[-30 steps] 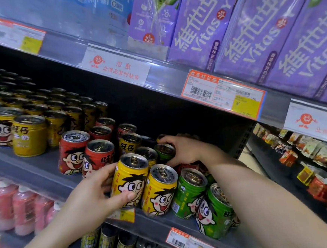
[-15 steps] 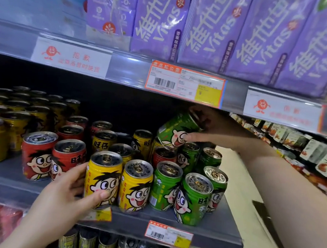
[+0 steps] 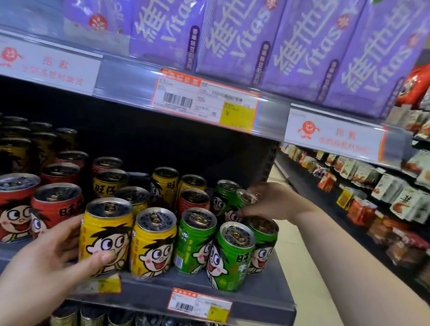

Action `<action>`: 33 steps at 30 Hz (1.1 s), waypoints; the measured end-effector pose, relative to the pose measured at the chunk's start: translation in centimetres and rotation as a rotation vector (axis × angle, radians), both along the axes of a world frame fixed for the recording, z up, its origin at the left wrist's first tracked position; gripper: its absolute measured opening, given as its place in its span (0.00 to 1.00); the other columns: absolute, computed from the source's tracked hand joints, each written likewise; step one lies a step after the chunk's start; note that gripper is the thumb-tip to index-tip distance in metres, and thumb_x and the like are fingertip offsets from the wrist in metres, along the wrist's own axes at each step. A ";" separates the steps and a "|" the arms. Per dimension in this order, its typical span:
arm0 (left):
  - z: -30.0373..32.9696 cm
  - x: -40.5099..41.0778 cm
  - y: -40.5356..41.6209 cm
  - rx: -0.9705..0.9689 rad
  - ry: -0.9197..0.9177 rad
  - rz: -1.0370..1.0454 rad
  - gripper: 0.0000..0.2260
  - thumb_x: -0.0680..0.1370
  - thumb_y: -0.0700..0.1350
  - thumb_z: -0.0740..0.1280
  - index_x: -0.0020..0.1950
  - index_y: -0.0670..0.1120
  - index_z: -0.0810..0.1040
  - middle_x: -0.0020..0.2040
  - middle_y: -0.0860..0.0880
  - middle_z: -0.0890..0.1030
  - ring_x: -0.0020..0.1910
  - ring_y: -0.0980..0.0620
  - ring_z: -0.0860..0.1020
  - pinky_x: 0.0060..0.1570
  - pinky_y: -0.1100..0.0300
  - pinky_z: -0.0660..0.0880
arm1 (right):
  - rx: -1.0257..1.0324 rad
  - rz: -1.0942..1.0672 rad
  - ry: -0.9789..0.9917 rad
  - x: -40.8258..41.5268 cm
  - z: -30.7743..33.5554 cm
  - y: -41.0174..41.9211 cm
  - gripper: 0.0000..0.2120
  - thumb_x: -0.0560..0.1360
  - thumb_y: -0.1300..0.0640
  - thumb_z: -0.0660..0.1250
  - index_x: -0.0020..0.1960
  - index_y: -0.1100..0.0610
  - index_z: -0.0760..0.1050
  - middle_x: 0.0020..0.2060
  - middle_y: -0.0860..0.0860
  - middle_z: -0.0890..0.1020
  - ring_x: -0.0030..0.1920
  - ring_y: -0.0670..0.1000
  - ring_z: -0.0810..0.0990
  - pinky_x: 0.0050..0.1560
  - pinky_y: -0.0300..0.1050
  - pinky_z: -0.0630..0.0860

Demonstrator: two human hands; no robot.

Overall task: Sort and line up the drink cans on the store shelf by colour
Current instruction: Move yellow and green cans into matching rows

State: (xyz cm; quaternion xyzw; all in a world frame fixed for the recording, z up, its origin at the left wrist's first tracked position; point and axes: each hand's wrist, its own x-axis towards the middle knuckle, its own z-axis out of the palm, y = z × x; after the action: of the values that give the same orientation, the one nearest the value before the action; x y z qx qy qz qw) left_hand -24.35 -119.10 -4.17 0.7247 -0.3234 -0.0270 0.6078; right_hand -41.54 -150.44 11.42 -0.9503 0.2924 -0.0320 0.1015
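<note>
Sorting partly complete. Landmark: the front yellow can, gripped by the left hand at the shelf edge. Directly right of it stands a second yellow can, then the green cans grouped at the shelf end. Behind these, the right hand pinches a tilted green can, apparently adding it to that group. Red cans stand left of the landmark. Remaining: a stray red can and yellow cans behind it sit among mixed colours.
</note>
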 end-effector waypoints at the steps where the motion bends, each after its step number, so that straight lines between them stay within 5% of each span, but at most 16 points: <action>1: 0.1 -0.2 0.0 -0.006 0.008 -0.018 0.32 0.60 0.52 0.80 0.62 0.60 0.75 0.53 0.57 0.84 0.51 0.52 0.83 0.51 0.45 0.79 | 0.007 -0.003 0.021 -0.1 0.1 0.2 0.27 0.69 0.43 0.71 0.64 0.54 0.75 0.61 0.52 0.77 0.60 0.53 0.75 0.54 0.42 0.70; 4: 0.5 -0.6 0.0 -0.015 0.034 -0.029 0.34 0.57 0.59 0.80 0.62 0.59 0.75 0.53 0.55 0.84 0.51 0.52 0.83 0.51 0.47 0.79 | -0.015 -0.004 0.101 -0.2 0.6 0.2 0.24 0.71 0.45 0.69 0.62 0.57 0.76 0.60 0.55 0.78 0.59 0.54 0.75 0.56 0.45 0.72; 8: 1.0 -0.9 0.1 -0.028 0.053 -0.057 0.31 0.60 0.55 0.79 0.62 0.60 0.75 0.54 0.55 0.84 0.53 0.50 0.82 0.53 0.43 0.78 | -0.057 -0.003 0.192 -0.4 1.2 0.0 0.25 0.69 0.42 0.69 0.59 0.58 0.77 0.56 0.55 0.79 0.55 0.54 0.77 0.52 0.46 0.75; 13: 1.7 -1.6 0.3 -0.022 0.045 -0.061 0.39 0.52 0.68 0.76 0.61 0.62 0.74 0.53 0.57 0.83 0.52 0.54 0.82 0.52 0.47 0.78 | -0.128 0.036 0.319 -0.4 1.8 0.1 0.30 0.70 0.38 0.68 0.65 0.55 0.73 0.64 0.54 0.75 0.61 0.54 0.74 0.61 0.49 0.72; 17: 2.0 -1.8 0.3 -0.027 0.037 -0.074 0.38 0.52 0.69 0.76 0.61 0.64 0.74 0.54 0.58 0.83 0.53 0.55 0.82 0.53 0.47 0.78 | -0.108 0.160 0.124 1.2 1.4 1.5 0.38 0.68 0.33 0.68 0.73 0.43 0.61 0.69 0.48 0.72 0.69 0.51 0.69 0.68 0.45 0.63; 21: 2.3 -2.0 0.4 -0.025 0.050 -0.079 0.36 0.51 0.69 0.76 0.58 0.67 0.74 0.54 0.59 0.83 0.53 0.55 0.82 0.53 0.47 0.78 | -0.086 0.373 0.030 3.8 0.3 3.2 0.35 0.70 0.48 0.72 0.72 0.41 0.60 0.60 0.45 0.74 0.59 0.42 0.70 0.68 0.53 0.62; 25: 2.7 -2.3 0.4 -0.025 0.065 -0.082 0.35 0.51 0.69 0.76 0.57 0.67 0.75 0.54 0.59 0.83 0.52 0.55 0.82 0.54 0.47 0.78 | -0.138 0.457 0.115 5.8 -0.3 3.5 0.38 0.71 0.52 0.72 0.74 0.39 0.57 0.66 0.46 0.74 0.65 0.50 0.71 0.66 0.55 0.65; 28: 3.0 -2.6 0.4 -0.047 0.088 -0.080 0.31 0.55 0.65 0.77 0.56 0.66 0.75 0.53 0.58 0.83 0.52 0.56 0.82 0.55 0.47 0.78 | -0.215 0.471 0.161 6.7 -1.0 3.5 0.34 0.73 0.53 0.69 0.73 0.38 0.57 0.71 0.45 0.70 0.68 0.52 0.68 0.65 0.53 0.61; 33: 3.6 -3.2 0.5 -0.046 0.107 -0.063 0.35 0.52 0.67 0.76 0.58 0.63 0.75 0.52 0.59 0.84 0.52 0.58 0.82 0.54 0.53 0.77 | -0.143 0.454 -0.005 5.6 -0.7 3.0 0.32 0.67 0.49 0.74 0.66 0.37 0.63 0.61 0.42 0.77 0.62 0.48 0.74 0.65 0.58 0.64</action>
State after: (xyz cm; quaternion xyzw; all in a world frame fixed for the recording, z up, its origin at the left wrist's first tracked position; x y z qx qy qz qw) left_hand -27.58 -118.61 -0.60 0.6974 -0.3137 -0.0776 0.6397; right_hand -35.92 -147.39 10.68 -0.9964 0.0680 -0.0314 0.0392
